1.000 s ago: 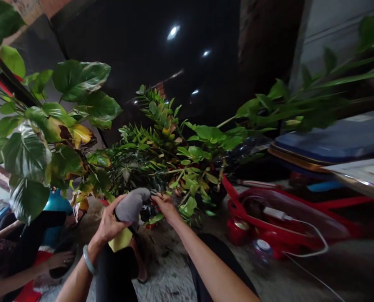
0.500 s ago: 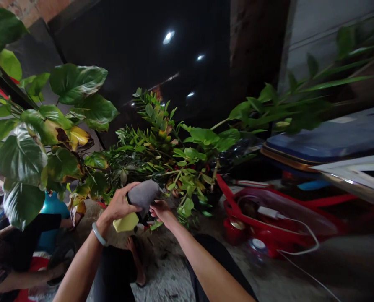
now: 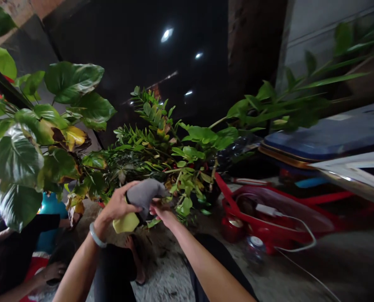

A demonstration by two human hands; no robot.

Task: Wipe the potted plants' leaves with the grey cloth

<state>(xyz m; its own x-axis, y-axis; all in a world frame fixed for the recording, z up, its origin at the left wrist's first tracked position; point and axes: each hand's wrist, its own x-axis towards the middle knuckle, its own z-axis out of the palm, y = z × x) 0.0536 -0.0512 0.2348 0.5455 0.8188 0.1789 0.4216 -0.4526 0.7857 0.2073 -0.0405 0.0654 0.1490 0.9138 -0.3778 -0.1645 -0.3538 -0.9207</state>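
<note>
A soft grey fabric piece [image 3: 147, 193] with a dark edge is held up in front of my knees; its shape resembles a shoe upper. Below it a smooth yellow block [image 3: 126, 223] sticks out, partly inside or behind the fabric. My left hand [image 3: 120, 204] wraps around the grey piece from the left, thumb across its near side. At the right end my right hand [image 3: 162, 211] pinches the lower edge, fingertips drawn together. What lies between those fingertips is partly hidden. A pale bracelet [image 3: 97, 237] circles my left wrist.
Leafy potted plants [image 3: 155, 147] stand close in front, with broad leaves [image 3: 17, 157] at left. To the right is a red plastic frame [image 3: 287, 222] with a white charger and cable [image 3: 268, 210]. Another person's hand [image 3: 53, 272] holds something dark at lower left, near a teal container [image 3: 51, 205].
My right fingers have shifted slightly at the edge of the grey piece, whose right end now looks more bent and stretched. The other person's hand at lower left has moved a little.
</note>
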